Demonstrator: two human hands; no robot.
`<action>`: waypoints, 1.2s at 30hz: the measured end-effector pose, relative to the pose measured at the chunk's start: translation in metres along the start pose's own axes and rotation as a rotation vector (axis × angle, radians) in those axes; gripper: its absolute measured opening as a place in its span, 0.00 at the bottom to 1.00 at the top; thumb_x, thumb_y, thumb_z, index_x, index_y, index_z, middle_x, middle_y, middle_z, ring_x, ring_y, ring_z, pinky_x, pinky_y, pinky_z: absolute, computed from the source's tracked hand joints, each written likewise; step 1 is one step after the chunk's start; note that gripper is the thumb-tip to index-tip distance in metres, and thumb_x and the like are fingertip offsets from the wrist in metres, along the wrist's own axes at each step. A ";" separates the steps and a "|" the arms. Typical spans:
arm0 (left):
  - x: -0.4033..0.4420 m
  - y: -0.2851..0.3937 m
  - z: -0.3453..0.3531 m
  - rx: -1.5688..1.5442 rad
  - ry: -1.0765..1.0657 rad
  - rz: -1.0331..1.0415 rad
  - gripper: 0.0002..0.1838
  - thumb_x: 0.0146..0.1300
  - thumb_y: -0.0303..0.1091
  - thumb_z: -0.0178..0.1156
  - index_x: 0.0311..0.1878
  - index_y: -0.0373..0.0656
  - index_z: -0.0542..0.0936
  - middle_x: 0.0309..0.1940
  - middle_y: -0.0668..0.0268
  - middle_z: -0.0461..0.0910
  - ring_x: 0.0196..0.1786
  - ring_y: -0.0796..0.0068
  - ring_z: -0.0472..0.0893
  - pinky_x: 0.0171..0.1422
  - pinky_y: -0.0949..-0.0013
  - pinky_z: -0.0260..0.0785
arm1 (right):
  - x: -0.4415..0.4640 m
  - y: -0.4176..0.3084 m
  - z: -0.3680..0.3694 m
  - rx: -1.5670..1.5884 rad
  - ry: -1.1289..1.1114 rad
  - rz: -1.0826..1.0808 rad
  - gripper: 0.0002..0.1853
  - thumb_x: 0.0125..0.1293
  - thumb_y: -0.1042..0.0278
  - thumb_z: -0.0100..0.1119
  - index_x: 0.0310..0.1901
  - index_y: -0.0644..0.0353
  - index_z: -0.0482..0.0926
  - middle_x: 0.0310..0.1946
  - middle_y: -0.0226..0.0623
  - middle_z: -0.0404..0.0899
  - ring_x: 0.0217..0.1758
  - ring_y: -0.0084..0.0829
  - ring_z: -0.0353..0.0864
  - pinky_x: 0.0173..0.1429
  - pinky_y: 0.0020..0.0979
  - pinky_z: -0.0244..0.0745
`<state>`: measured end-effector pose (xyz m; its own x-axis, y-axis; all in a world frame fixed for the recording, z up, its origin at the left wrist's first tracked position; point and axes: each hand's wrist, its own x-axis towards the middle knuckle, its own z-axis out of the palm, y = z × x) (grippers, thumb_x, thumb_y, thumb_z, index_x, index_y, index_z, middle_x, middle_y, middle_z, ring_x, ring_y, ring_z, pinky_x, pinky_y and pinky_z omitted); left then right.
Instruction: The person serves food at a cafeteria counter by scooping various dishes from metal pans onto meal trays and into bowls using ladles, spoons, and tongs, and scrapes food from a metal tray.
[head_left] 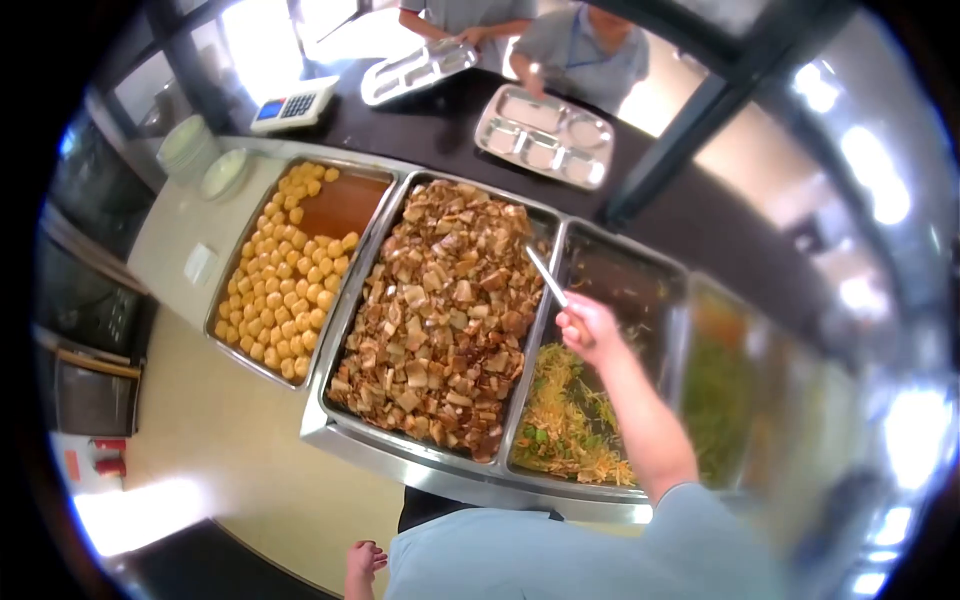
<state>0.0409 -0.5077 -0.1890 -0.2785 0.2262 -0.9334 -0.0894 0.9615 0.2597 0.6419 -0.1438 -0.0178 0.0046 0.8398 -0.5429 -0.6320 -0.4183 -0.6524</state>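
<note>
My right hand [588, 327] is closed around the handle of a long metal serving utensil [545, 272]. The utensil's far tip meets the right side of a deep steel pan of brown chopped pieces [440, 320]; its working end cannot be made out. Beneath my right forearm is a pan of shredded yellow and green food [570, 420], bare and dark toward its back. Low beside my body, my left hand [367, 558] hangs apart from the counter, its fingers loosely bent and holding nothing.
To the left sits a pan of round yellow balls in sauce [285, 290]. Stacked bowls [190, 150] and a keypad device [293, 105] stand behind it. Across the dark counter, two people hold compartment trays [545, 135]. A blurred green dish [720, 390] lies right.
</note>
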 end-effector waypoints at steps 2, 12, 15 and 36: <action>0.013 0.026 -0.011 0.031 -0.015 0.006 0.15 0.65 0.28 0.50 0.53 0.35 0.74 0.33 0.55 0.79 0.29 0.62 0.83 0.30 0.60 0.79 | -0.001 0.019 0.011 0.136 -0.001 -0.018 0.14 0.76 0.70 0.44 0.59 0.58 0.71 0.26 0.39 0.77 0.16 0.24 0.72 0.15 0.22 0.64; 0.049 0.122 -0.049 0.107 -0.036 0.047 0.14 0.64 0.27 0.51 0.52 0.35 0.74 0.31 0.56 0.79 0.26 0.64 0.82 0.27 0.63 0.78 | -0.031 0.062 0.042 0.451 -0.088 -0.191 0.20 0.78 0.68 0.41 0.68 0.59 0.68 0.28 0.40 0.75 0.17 0.25 0.70 0.17 0.25 0.65; 0.058 0.124 -0.044 0.133 -0.063 0.042 0.12 0.65 0.27 0.51 0.50 0.35 0.75 0.30 0.56 0.80 0.27 0.63 0.83 0.28 0.62 0.79 | -0.041 0.047 0.052 0.407 -0.086 -0.199 0.20 0.78 0.69 0.41 0.68 0.60 0.67 0.28 0.40 0.75 0.17 0.25 0.71 0.17 0.25 0.66; 0.058 0.107 -0.028 0.010 -0.069 0.030 0.05 0.65 0.32 0.54 0.36 0.42 0.73 0.25 0.62 0.74 0.24 0.67 0.74 0.26 0.62 0.68 | 0.174 -0.036 0.096 -0.726 0.363 -0.578 0.27 0.66 0.71 0.62 0.67 0.62 0.73 0.26 0.35 0.81 0.20 0.22 0.76 0.24 0.25 0.71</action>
<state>-0.0113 -0.3955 -0.2082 -0.2144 0.2649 -0.9401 -0.0718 0.9556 0.2857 0.5907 0.0506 -0.0378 0.4756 0.8751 -0.0894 0.1688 -0.1905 -0.9671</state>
